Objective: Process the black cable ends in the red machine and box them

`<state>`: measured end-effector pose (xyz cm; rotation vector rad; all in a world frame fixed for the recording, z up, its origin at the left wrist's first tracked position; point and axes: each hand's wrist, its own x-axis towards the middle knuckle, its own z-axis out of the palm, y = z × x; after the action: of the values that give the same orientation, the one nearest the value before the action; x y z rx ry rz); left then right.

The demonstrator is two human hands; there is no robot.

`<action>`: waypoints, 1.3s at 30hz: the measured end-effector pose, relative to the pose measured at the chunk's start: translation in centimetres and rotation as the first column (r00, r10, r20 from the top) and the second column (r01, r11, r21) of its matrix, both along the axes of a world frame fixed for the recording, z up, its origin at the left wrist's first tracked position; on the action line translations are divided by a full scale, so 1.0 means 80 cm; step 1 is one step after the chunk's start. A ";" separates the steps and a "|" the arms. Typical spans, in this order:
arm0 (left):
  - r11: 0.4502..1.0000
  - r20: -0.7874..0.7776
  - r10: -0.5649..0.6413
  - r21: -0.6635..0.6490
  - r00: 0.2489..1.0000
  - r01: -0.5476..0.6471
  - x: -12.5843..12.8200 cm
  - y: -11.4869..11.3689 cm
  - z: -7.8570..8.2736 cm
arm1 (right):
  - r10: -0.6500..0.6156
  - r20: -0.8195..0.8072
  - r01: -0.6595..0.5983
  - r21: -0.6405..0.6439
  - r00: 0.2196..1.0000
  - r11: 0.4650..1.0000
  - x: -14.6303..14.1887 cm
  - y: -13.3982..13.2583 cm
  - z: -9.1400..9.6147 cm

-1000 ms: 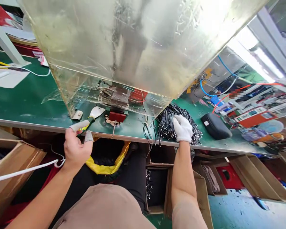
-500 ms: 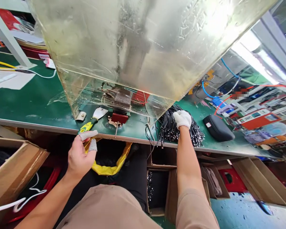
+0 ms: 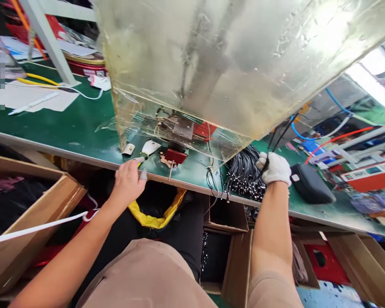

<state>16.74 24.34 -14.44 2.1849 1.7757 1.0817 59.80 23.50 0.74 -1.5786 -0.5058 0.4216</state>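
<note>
My right hand [image 3: 275,167], in a white glove, is closed around a few black cables [image 3: 284,131], whose upper lengths rise above the fist. It is raised at the right side of a pile of black cables with shiny metal ends [image 3: 244,171] on the bench. My left hand [image 3: 130,177], wearing finger covers, is at the bench edge with thumb and forefinger apart. Its fingertips are beside the scraper [image 3: 150,147], partly hiding the yellow-green handle. Right of the scraper, under a clear plastic guard [image 3: 192,98], sits a small red block fixture with a metal rod [image 3: 176,156].
The guard hangs over the middle of the green bench [image 3: 83,132]. A black case [image 3: 312,184] lies right of the cables. A yellow-rimmed bag [image 3: 157,221] is below the bench edge, with cardboard boxes [image 3: 239,265] alongside. An orange device [image 3: 372,176] stands far right.
My right hand has lifted a few cables off the pile and moved right. My left hand has shifted closer to the scraper, covering more of its handle. The view has turned left.
</note>
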 end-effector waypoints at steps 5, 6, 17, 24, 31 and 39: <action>0.993 -0.189 0.031 -0.107 0.982 -0.052 0.017 0.012 0.006 | 0.412 -0.252 -0.300 0.386 0.876 0.872 -0.008 -0.024 -0.039; 0.990 -0.227 0.036 -0.123 0.973 -0.065 0.019 0.016 0.004 | 0.483 -0.266 -0.338 0.445 0.834 0.829 -0.008 -0.030 -0.050; 0.991 -0.061 0.061 -0.119 0.996 -0.068 -0.028 0.010 -0.009 | 0.697 -0.517 -0.402 0.574 0.498 0.713 -0.096 -0.110 -0.116; 0.995 0.158 -0.092 -0.028 0.983 0.097 -0.009 0.005 0.003 | 0.659 -0.394 -0.478 0.466 0.641 0.744 -0.135 -0.132 -0.104; 0.971 0.151 -0.241 0.032 0.959 0.239 0.055 0.031 0.029 | 0.690 -0.268 -0.568 0.412 0.673 0.713 -0.146 -0.143 -0.097; 0.938 0.158 -0.346 0.044 0.925 0.344 0.042 0.017 0.004 | 0.663 -0.152 -0.570 0.395 0.733 0.720 -0.157 -0.164 -0.087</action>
<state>20.08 25.67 -14.14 2.2309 1.2564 1.1495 47.26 10.40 -6.20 -0.9628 -0.8418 1.0180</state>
